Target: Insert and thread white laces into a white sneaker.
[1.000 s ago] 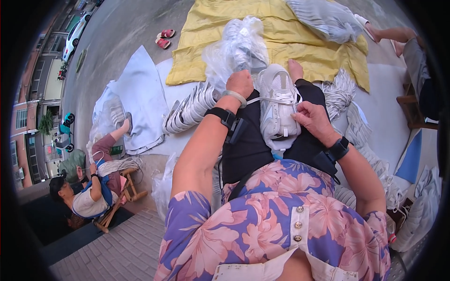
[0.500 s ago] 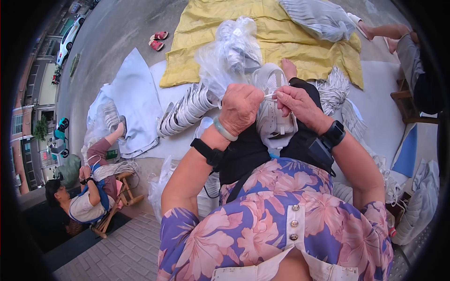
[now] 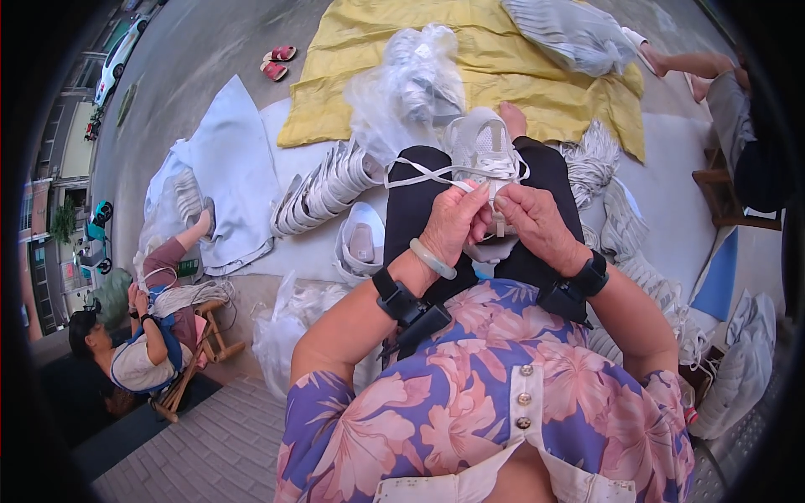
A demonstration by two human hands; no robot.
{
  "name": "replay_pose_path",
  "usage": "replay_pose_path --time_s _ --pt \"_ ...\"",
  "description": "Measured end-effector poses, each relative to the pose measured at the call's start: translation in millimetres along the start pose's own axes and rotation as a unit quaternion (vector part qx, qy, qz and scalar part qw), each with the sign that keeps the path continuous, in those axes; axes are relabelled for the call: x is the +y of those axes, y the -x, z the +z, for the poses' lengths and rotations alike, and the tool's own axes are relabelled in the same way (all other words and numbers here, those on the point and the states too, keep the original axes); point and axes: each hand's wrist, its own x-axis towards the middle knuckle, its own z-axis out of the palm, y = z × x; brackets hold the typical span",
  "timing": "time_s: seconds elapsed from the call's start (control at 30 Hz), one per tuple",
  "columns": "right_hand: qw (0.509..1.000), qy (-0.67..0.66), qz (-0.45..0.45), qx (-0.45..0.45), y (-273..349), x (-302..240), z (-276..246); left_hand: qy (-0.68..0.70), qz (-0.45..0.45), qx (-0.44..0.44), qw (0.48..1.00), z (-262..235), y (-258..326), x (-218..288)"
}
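From where I stand: 1 white shoe (image 3: 475, 138), toe outward, on the person's lap (image 3: 406, 216). Left hand (image 3: 457, 220) and right hand (image 3: 537, 220) both pinch white lace (image 3: 435, 175). Shoe looks light, soft-topped; lace limp, probably slippery, best pinched close to the shoe, 2 fingertips per strand.

Bare left hand (image 3: 458, 222) and right hand (image 3: 538, 220) now nearer the heel of white mesh sneaker (image 3: 488, 137); flat white shoelace (image 3: 431, 175) now loops leftward over black trousers (image 3: 405, 216).

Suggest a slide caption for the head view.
Left hand and right hand pinch the shoelace of a white sneaker on the lap.
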Motion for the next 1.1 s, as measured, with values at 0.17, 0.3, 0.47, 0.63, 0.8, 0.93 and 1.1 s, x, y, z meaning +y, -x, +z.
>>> replay_pose_path --time_s 0.17,0.3,0.47,0.63,0.8,0.93,1.1 --pt "1.000 -0.020 -0.011 -0.003 -1 2 0 -0.003 0.008 -0.012 1.000 0 0 -1" --pt "0.997 0.071 0.004 0.007 -1 8 -3 -0.086 0.077 0.098 0.988 -7 -9 -5" --pt "0.992 0.057 -0.007 0.109 3 24 -18 -0.231 0.169 0.169 0.943 -32 -39 -25" --pt "0.989 0.011 0.046 0.138 12 47 -28 -0.338 0.234 0.179 0.894 -37 -50 -35" --pt "0.987 -0.020 0.079 0.140 18 53 -28 -0.385 0.246 0.182 0.871 -38 -53 -36" --pt "0.987 -0.019 0.077 0.141 20 55 -29 -0.438 0.223 0.189 0.850 -38 -54 -30" --pt "0.986 -0.031 0.115 0.117 21 53 -31 -0.598 0.303 0.171 0.722 -18 -51 -17"
